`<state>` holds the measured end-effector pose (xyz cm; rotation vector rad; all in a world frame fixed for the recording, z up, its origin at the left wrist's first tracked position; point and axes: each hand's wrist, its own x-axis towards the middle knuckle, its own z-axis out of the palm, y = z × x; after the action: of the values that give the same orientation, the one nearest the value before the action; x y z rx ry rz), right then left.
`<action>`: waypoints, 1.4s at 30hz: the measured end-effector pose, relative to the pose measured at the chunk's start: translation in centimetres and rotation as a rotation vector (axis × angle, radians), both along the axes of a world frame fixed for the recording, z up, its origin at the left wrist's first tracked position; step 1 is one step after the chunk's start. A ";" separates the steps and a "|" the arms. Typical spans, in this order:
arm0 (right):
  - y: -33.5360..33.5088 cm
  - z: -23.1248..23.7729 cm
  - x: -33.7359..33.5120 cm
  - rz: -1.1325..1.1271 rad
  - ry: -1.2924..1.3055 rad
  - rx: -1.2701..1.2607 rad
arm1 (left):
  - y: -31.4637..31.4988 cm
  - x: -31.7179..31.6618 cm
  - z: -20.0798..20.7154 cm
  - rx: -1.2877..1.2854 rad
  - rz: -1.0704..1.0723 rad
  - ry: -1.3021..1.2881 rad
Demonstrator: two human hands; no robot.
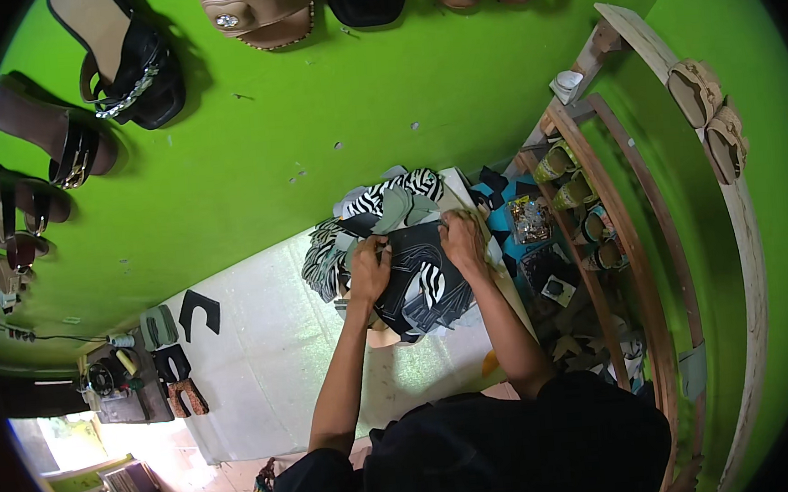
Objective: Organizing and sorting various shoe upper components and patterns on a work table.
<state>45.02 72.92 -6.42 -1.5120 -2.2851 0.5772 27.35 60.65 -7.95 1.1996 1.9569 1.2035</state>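
Left hand (368,271): nearly closed; the left edge of a black piece (414,238) was held between bent fingers and thumb.
Right hand (463,241): likewise nearly closed; the upper right edge was held.
Position: the piece was stretched between both, over a mixed pile (432,283) of zebra-striped, grey-green and dark cuttings.
Counter (271,323): white-surfaced; the pile was borne toward its right end.
Green wall (250,146): sandals (259,13) were displayed along it.

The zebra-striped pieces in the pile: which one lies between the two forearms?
The striped piece lying on dark pieces, to the right of the left hand; the other striped pieces lie at the back and left edge of the pile.
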 end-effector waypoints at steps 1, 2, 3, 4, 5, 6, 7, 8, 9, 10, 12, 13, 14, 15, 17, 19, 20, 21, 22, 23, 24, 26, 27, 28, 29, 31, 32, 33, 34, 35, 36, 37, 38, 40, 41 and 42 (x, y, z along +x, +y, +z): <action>-0.6 0.1 0.5 0.007 -0.018 0.048 | 0.1 0.3 0.0 -0.040 -0.019 0.204; -1.1 0.2 0.9 0.000 -0.021 0.046 | 0.1 0.6 0.0 -0.079 -0.035 0.410; -1.6 0.3 1.2 0.014 -0.124 0.046 | 0.1 1.0 0.0 -0.080 -0.041 0.408; -2.2 1.1 1.1 0.031 -0.223 0.048 | -0.1 1.2 -0.2 -0.106 -0.051 0.360; -2.5 0.5 1.1 0.014 -0.235 0.088 | -0.2 1.3 -0.3 -0.131 -0.059 0.313; -2.5 0.4 1.1 0.014 -0.232 0.089 | -0.2 1.4 -0.4 -0.131 -0.059 0.315; -2.6 0.4 1.1 -0.004 -0.206 0.047 | -0.4 1.6 -0.4 -0.138 -0.063 0.300; -2.8 0.5 1.1 -0.022 -0.179 0.006 | -0.5 1.7 -0.4 -0.144 -0.066 0.285; -2.9 0.5 1.0 -0.020 -0.176 0.007 | -0.7 1.7 -0.4 -0.143 -0.065 0.288; -3.0 0.6 0.8 -0.058 -0.123 0.008 | -0.9 1.5 -0.5 -0.103 -0.067 0.277; -3.1 1.0 0.6 -0.092 -0.066 0.013 | -1.3 1.2 -0.6 -0.061 -0.065 0.271; -2.9 0.7 0.8 -0.115 0.005 -0.020 | -1.4 1.2 -0.5 -0.054 -0.064 0.245; -2.6 0.5 0.9 -0.136 0.077 -0.053 | -1.5 1.1 -0.3 -0.047 -0.062 0.219; -2.4 0.3 1.1 -0.135 0.082 -0.047 | -1.7 1.1 -0.1 -0.041 -0.061 0.224; -1.8 0.1 1.9 -0.089 0.290 -0.189 | -1.8 1.3 1.0 -0.012 -0.045 0.210; -1.6 0.5 2.5 -0.063 0.332 -0.114 | -2.0 1.4 2.6 0.006 -0.049 0.230; -1.6 0.9 2.7 -0.037 0.368 -0.046 | -2.0 1.4 3.4 0.017 -0.051 0.246; -1.6 1.4 2.9 -0.036 0.372 -0.039 | -1.8 1.4 4.0 0.023 -0.051 0.250; -1.7 2.1 2.9 -0.003 0.410 -0.085 | -1.8 1.1 4.4 0.076 -0.045 0.246; -1.8 2.7 2.8 0.029 0.447 -0.130 | -1.9 1.0 4.8 0.129 -0.040 0.241; -2.1 3.3 2.8 0.035 0.452 -0.123 | -2.0 1.0 5.2 0.136 -0.035 0.248; -2.9 4.4 3.1 0.030 0.463 -0.082 | -2.1 1.1 5.7 0.167 -0.017 0.278; -3.1 4.9 3.2 0.034 0.467 -0.076 | -2.4 1.2 5.9 0.162 -0.011 0.272; -3.3 5.3 3.6 0.055 0.492 -0.059 | -2.6 1.5 6.4 0.167 -0.012 0.274; -3.4 5.6 3.9 0.076 0.516 -0.044 | -2.8 1.8 6.9 0.184 -0.007 0.266; -3.4 6.1 3.9 0.117 0.553 0.008 | -3.0 2.3 7.9 0.204 -0.002 0.259; -3.4 6.4 3.9 0.158 0.586 0.055 | -3.0 2.4 8.5 0.231 -0.010 0.297; -3.5 6.6 4.0 0.157 0.587 0.059 | -2.9 2.5 9.0 0.258 -0.018 0.335; -3.6 6.9 3.9 0.169 0.550 0.036 | -2.7 2.6 9.2 0.262 -0.016 0.337; -3.7 7.2 3.9 0.179 0.512 0.013 | -2.6 2.6 9.5 0.242 -0.032 0.377; -3.6 7.1 3.9 0.181 0.512 0.016 | -2.5 2.7 9.7 0.222 -0.049 0.418; -3.7 6.8 3.9 0.216 0.530 0.149 | -2.4 2.9 9.6 0.224 -0.049 0.419; -3.9 6.5 4.0 0.249 0.546 0.282 | -2.5 3.1 9.5 0.172 -0.032 0.440; -3.9 6.6 4.3 0.246 0.510 0.340 | -2.6 3.7 9.6 0.120 -0.016 0.461; -3.8 7.0 4.6 0.273 0.512 0.312 | -2.7 4.0 9.8 0.151 0.011 0.585; -3.6 7.5 4.8 0.299 0.514 0.283 | -2.8 4.2 10.0 0.182 0.038 0.709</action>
<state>49.78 69.32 1.04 -0.7830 -2.0781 0.6037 31.59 57.88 2.02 1.8826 2.3988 1.0768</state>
